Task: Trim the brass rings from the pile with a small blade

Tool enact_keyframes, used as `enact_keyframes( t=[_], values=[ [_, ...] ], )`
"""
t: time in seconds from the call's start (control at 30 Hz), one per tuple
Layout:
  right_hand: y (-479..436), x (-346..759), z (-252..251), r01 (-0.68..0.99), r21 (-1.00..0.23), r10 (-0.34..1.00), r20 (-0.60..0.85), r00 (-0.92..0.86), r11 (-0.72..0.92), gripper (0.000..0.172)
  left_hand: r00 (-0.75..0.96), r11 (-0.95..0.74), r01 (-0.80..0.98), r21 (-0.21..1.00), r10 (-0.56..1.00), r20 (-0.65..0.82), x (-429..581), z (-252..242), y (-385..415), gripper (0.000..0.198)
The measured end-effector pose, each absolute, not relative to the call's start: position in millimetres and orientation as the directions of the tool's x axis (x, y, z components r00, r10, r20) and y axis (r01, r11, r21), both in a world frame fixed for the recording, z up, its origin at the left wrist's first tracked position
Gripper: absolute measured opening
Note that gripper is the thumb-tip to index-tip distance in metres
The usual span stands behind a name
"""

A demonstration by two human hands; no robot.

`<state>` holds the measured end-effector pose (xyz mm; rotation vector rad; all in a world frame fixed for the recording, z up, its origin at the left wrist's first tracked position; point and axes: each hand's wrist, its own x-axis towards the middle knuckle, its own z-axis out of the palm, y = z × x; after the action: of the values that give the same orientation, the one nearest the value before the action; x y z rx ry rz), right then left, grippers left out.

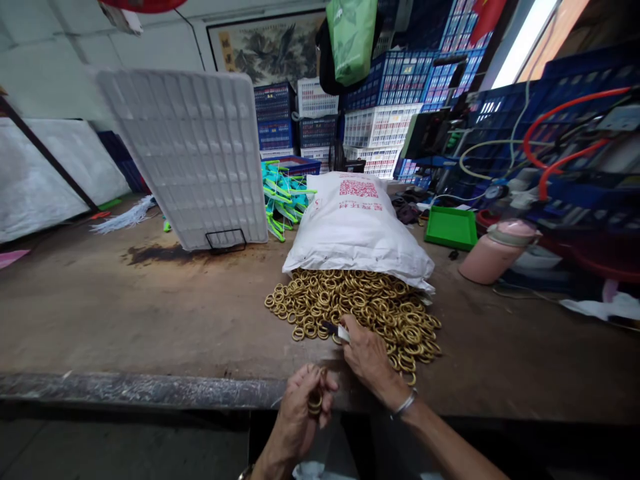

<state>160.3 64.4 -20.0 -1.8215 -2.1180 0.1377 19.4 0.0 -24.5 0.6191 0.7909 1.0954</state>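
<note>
1. Can see gold rings (370, 307) heaped at the near end of the white sack (345, 227).
2. With left hand (303, 407), nearer than the sack, grasping some gold rings.
3. With right hand (369, 359), before the sack, gripping a small dark object (330, 327), perhaps a tool.
4. Left of the sack, can notice a white panel (195, 153); right, a pink bottle (490, 257).

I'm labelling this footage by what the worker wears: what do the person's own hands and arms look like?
Both the left hand and the right hand are ungloved. A narrow, silvery band circles the right wrist. Something shiny at the left wrist is too cut off to identify. No sleeves show.
</note>
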Motion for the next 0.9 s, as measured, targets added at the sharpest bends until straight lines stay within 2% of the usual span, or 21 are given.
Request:
enact_keyframes(
  t=[0.17,0.27,0.4,0.63,0.8,0.9],
  values=[
    [87,157,-17,0.979,-0.187,0.98,0.195,-0.038,0.076,0.012,0.272,0.379,-0.608,0.698,0.925,-0.265,15,-27,1,0.018],
    [91,156,-19,0.986,-0.151,0.983,0.18,-0.038,0.066,0.009,0.313,0.424,-0.643,0.637,0.905,-0.287,12,-28,2,0.024],
    [85,161,-23,0.981,-0.179,0.982,0.181,-0.044,0.077,0.011,0.325,0.455,-0.684,0.57,0.89,-0.32,9,-30,3,0.014],
    [60,176,-32,0.941,-0.325,0.979,0.203,-0.028,0.094,0.021,0.293,0.453,-0.657,0.602,0.89,-0.35,13,-27,8,0.017],
    [48,180,-42,0.817,-0.561,0.981,0.191,-0.03,0.134,0.025,0.288,0.464,-0.612,0.641,0.885,-0.366,19,-29,12,0.026],
    [43,178,-43,0.699,-0.702,0.985,0.171,-0.02,0.136,0.027,0.246,0.417,-0.572,0.706,0.909,-0.337,24,-33,14,0.034]
  ],
)
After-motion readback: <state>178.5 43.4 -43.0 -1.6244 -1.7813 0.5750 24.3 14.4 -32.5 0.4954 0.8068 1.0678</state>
